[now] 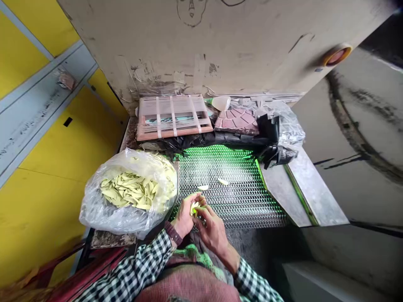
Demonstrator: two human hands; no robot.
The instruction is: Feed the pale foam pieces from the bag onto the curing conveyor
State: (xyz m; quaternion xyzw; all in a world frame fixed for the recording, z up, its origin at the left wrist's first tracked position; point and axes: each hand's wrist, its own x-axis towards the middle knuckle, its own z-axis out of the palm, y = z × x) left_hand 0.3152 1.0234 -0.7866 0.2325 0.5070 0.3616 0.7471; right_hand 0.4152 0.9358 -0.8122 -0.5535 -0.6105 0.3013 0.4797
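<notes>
The left hand (185, 216) and right hand (214, 235) sit close together, fingers curled in a narrow grip, and between them they hold a small pale green piece (194, 208), partly hidden by the fingers. What it is made of is hard to tell. Both arms come up from the bottom of the view in checked sleeves (132, 268), and a dark band (173, 233) circles the left wrist. Below the hands lie a green cloth (192, 253) and a reddish knitted garment (189, 287).

Just beyond the hands, a metal mesh (239, 193) glows green. Two similar small pieces (203, 187) lie on it, well short of its far edge. To the left of the mesh, and just beside the left hand, a clear plastic bag (103, 209) sits open, holding a heap of pale green pointed pieces (129, 189).

Further on, black plastic (217, 140) runs along the far edge of the mesh. Behind it stand a pink frame (173, 117) bound with white straps, a maroon patterned tile (236, 121) and a second clear bag (288, 126). A scuffed beige panel (189, 50) rises behind them all, and a yellow wall (66, 142) fills the left side.
</notes>
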